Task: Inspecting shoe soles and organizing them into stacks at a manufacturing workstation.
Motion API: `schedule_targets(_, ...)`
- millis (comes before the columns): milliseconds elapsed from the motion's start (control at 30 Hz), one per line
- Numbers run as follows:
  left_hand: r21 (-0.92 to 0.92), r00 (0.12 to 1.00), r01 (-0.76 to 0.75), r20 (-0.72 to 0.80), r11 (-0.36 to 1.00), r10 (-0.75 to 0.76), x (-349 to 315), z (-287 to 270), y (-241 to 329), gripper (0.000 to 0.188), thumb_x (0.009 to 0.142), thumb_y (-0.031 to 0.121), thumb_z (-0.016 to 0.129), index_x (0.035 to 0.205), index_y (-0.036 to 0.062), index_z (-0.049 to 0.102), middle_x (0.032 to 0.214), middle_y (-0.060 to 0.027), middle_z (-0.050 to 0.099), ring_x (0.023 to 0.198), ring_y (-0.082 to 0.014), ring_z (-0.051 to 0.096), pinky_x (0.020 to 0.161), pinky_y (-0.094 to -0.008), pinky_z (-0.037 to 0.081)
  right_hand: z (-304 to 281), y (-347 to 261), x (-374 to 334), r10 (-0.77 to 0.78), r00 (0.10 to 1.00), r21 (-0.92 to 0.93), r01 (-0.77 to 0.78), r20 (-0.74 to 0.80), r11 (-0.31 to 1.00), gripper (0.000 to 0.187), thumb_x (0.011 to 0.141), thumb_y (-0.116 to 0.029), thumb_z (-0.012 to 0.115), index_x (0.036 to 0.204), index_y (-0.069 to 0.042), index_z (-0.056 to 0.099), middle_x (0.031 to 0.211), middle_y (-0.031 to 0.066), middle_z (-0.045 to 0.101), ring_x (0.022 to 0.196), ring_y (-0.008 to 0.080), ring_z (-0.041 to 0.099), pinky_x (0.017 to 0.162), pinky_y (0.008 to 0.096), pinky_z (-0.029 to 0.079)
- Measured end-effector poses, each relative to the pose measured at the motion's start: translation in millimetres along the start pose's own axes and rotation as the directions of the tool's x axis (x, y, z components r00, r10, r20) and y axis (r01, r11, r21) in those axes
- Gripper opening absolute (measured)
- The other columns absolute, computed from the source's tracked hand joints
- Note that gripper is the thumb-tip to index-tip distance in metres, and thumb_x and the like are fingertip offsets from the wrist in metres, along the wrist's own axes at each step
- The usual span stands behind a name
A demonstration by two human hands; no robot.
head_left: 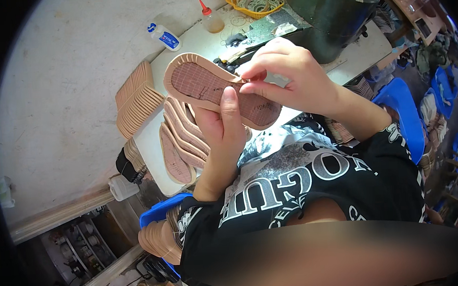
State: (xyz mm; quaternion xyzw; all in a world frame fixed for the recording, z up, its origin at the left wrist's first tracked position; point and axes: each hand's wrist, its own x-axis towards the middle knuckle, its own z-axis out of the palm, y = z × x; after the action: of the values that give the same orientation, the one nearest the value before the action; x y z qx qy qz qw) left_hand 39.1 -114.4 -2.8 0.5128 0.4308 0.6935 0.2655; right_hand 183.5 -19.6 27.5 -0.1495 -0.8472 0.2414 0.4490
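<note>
A shoe insole (194,82), brown with a grid pattern on its visible face and a beige gathered rim, is held tilted above the table. My left hand (220,120) grips its near side, the thumb lying across the grid face. At the far edge, my right hand (293,79) pinches the beige edge covering between thumb and fingers. Beyond my left wrist, several similar insoles (183,130) lie overlapping on the white table (153,142). A tight row of beige insoles (140,98) stands at the table's left edge.
At the back of the table are a white-and-blue bottle (166,38), a red-tipped squeeze bottle (212,22) and a yellow basket (247,8) of cords. A dark green container (326,16) stands at back right. Blue bins (403,111) flank me, and a wall rises at left.
</note>
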Motion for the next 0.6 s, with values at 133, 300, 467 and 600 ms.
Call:
schedule_targets(133,0.183,0.997,-0.065,-0.029,0.981,0.072,6,5,7,0.022,0.095,0.009,0.051,0.113,-0.0035,0.049,0.102,-0.0121,0.059,0.090,-0.0176,0.058,0.081,-0.0314,0.047,-4,0,-2,-0.183,0.983,-0.215,0.177,-0.010,0.961,0.012,0.076,-0.017,0.072,0.079,-0.009,0.064,0.077,0.0041,0.064,0.075,0.0201,0.061,0.078,0.0363,0.045)
schedule_targets(300,0.356,0.998,0.048,-0.042,0.933,-0.035,7,6,-3,0.016,0.095,0.010,0.053,0.105,-0.0024,0.053,0.101,-0.0106,0.059,0.088,-0.0145,0.057,0.081,-0.0276,0.045,1,8,-2,-0.224,0.974,-0.297,0.206,-0.028,0.932,0.016,0.064,-0.006,0.073,0.075,-0.008,0.060,0.076,0.0027,0.064,0.068,0.0195,0.060,0.074,0.0353,0.047)
schedule_targets(467,-0.027,0.982,0.187,-0.035,0.982,-0.188,17,0,-14,0.022,0.097,0.014,0.051,0.110,-0.0026,0.050,0.098,-0.0090,0.062,0.087,-0.0127,0.059,0.077,-0.0275,0.048,8,4,-16,-0.082,0.987,-0.093,0.069,-0.141,0.993,0.027,0.071,-0.011,0.074,0.092,-0.006,0.058,0.086,0.0062,0.056,0.077,0.0184,0.055,0.077,0.0329,0.045)
schedule_targets(600,-0.463,0.859,0.407,-0.099,0.787,-0.502,33,-19,-22,0.026,0.092,0.010,0.055,0.114,-0.0039,0.050,0.102,-0.0127,0.062,0.088,-0.0180,0.064,0.080,-0.0305,0.053,14,25,-37,0.451,0.842,0.682,-0.517,0.296,0.518,0.039,0.087,-0.024,0.067,0.114,-0.002,0.051,0.106,0.0068,0.052,0.093,0.0123,0.052,0.081,0.0276,0.045)
